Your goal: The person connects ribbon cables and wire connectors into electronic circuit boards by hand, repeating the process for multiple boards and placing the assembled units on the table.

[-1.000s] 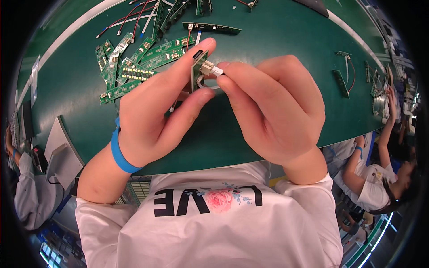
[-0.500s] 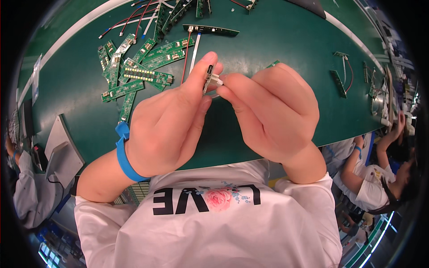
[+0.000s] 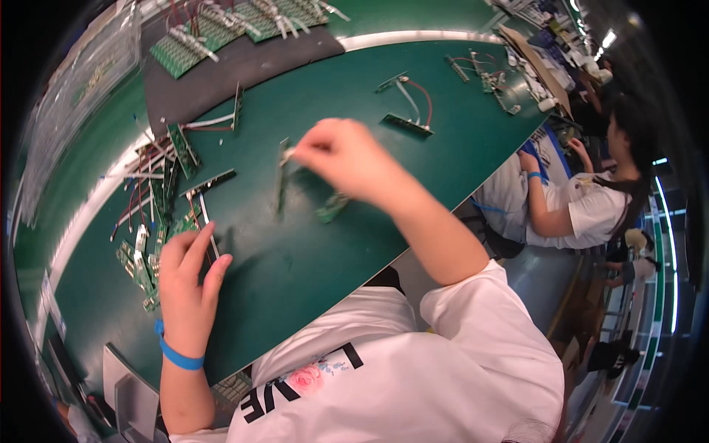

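My right hand [image 3: 343, 159] is above the middle of the green bench, thumb and fingers pinched at the upper end of a narrow green circuit board [image 3: 280, 188]. That board hangs down on edge, a little blurred, with a pale piece at my fingertips. Below my right hand lies another small green circuit board [image 3: 332, 208], partly in shadow. My left hand [image 3: 188, 284], with a blue wrist strap [image 3: 181, 359], is open, thumb and fingers apart. Its fingertips are beside the cables of a thin board [image 3: 208, 182]; whether they touch is unclear.
Loose circuit boards [image 3: 139, 269] and boards with red and white cables [image 3: 173, 162] lie at left. A cabled pair [image 3: 408, 124] lies far right. Green panels with white cables [image 3: 244, 22] rest on a dark mat [image 3: 177, 96]. A co-worker [image 3: 569, 199] sits at right.
My hands have parted: the left moved down and left and opened, the right moved up and left with a board. The view has swung, bringing the dark mat and panels into sight.
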A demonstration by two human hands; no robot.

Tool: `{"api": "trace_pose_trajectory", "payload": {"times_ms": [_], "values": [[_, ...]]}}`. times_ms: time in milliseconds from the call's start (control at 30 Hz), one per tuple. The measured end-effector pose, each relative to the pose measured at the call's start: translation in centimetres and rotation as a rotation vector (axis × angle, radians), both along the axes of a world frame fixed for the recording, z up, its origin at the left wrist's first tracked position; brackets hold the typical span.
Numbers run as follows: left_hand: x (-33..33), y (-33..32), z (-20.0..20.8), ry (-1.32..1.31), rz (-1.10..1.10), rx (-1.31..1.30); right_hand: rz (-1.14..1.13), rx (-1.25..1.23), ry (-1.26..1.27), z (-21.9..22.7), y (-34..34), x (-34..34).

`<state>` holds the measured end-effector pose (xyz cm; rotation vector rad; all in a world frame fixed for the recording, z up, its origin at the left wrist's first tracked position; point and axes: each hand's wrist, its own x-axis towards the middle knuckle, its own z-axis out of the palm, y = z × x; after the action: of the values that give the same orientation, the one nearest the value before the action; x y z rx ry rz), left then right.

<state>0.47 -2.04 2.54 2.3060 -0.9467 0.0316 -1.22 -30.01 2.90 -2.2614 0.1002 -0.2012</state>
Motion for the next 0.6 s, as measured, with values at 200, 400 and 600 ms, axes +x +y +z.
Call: {"api": "trace_pose_trajectory", "payload": {"times_ms": [200,400,600], "values": [[0.5,1.0,-0.9,-0.11,0.165,0.211,-0.427,-0.397,0.015,-0.8,-11.6,2.3],[2.0,1.1,-2.2,-0.151,0.115,0.027,-0.568,-0.963,-0.3,-1.5,-12.3,2.7],[2.1,1.6,-1.5,0.105,0.23,-0.332,0.104,-0.404,-0.5,-1.1,4.5,0.2]]}}
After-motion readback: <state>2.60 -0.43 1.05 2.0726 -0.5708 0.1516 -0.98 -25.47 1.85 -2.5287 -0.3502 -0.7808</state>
